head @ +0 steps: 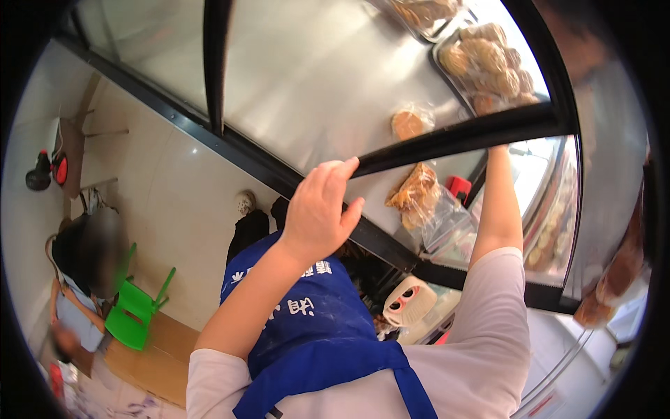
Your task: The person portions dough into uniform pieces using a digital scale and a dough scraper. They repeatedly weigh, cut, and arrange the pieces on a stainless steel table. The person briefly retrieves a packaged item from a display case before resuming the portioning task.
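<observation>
My left hand lies palm down over the lower end of a black frame bar, its thumb apart from the fingers. This bar belongs to a glass-sided display case with a metal shelf. My right forearm reaches into the case and passes behind the bar; the right hand is hidden there, near a tray of bagged round breads. A wrapped round pastry sits on the shelf. Nearer me lie a brown-topped bread in a clear bag and a red object.
Another tray of bagged bread stands farther back. A black rail edges the case. Below it are a cream plastic box and a blue apron on me. To the left, a person sits near a green chair and cardboard.
</observation>
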`<action>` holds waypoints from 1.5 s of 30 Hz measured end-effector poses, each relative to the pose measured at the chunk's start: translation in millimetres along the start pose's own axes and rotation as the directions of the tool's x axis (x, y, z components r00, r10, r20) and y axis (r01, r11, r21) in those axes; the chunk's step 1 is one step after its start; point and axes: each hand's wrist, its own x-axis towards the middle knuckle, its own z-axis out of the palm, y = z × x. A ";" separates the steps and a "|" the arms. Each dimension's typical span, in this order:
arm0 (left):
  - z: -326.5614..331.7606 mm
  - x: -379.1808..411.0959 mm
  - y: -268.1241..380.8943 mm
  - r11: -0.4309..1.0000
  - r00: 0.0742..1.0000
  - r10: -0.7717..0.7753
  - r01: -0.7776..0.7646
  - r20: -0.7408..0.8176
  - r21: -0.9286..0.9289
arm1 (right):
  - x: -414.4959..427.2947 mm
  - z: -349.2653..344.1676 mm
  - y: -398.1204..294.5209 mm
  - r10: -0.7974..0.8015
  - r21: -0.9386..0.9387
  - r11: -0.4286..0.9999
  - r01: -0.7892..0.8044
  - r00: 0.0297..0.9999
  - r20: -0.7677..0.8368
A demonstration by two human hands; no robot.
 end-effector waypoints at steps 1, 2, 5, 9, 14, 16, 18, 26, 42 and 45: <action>2.1 -0.2 2.7 1.000 1.000 -0.005 0.006 -0.022 0.021 | 11.1 3.5 -1.4 0.025 -0.033 0.999 -0.024 0.999 0.025; 2.4 -0.9 5.9 1.000 0.999 -0.021 0.021 -0.034 0.019 | 21.4 6.6 -2.0 0.044 -0.047 0.998 -0.042 0.998 0.047; 4.2 -9.2 15.0 1.000 0.997 -0.018 0.019 -0.072 0.020 | 48.9 12.6 -9.2 0.071 -0.052 0.996 -0.068 0.996 0.062; -3.5 -1.0 29.6 0.991 0.994 -0.111 0.111 -0.006 0.069 | 56.8 25.4 -16.8 0.081 -0.046 0.996 -0.078 0.995 0.061; -13.8 14.9 35.6 0.979 0.995 -0.080 0.068 0.053 0.192 | 47.6 19.4 -13.9 0.087 0.017 0.996 -0.087 0.996 0.004; -15.8 17.3 37.5 0.973 0.994 -0.069 0.047 0.088 0.227 | 36.3 3.5 -6.6 0.074 0.085 0.994 -0.067 0.994 -0.080; -16.5 19.8 36.4 0.975 0.994 -0.052 0.029 0.100 0.220 | 17.0 -19.7 -6.5 0.039 0.139 0.990 -0.008 0.974 -0.223; -26.8 28.9 20.2 0.999 0.959 -0.050 0.042 0.280 0.034 | -186.1 -169.8 -123.2 0.332 0.671 0.734 -0.105 0.917 -0.219; 90.9 19.1 62.4 0.900 0.507 0.101 0.320 0.856 -0.296 | -538.7 -283.1 -319.3 0.829 0.732 0.403 -0.549 0.558 -0.038; 135.7 7.8 100.5 0.929 0.355 0.172 0.253 0.919 -0.271 | -548.3 -300.5 -349.7 0.869 0.700 0.396 -0.595 0.490 -0.076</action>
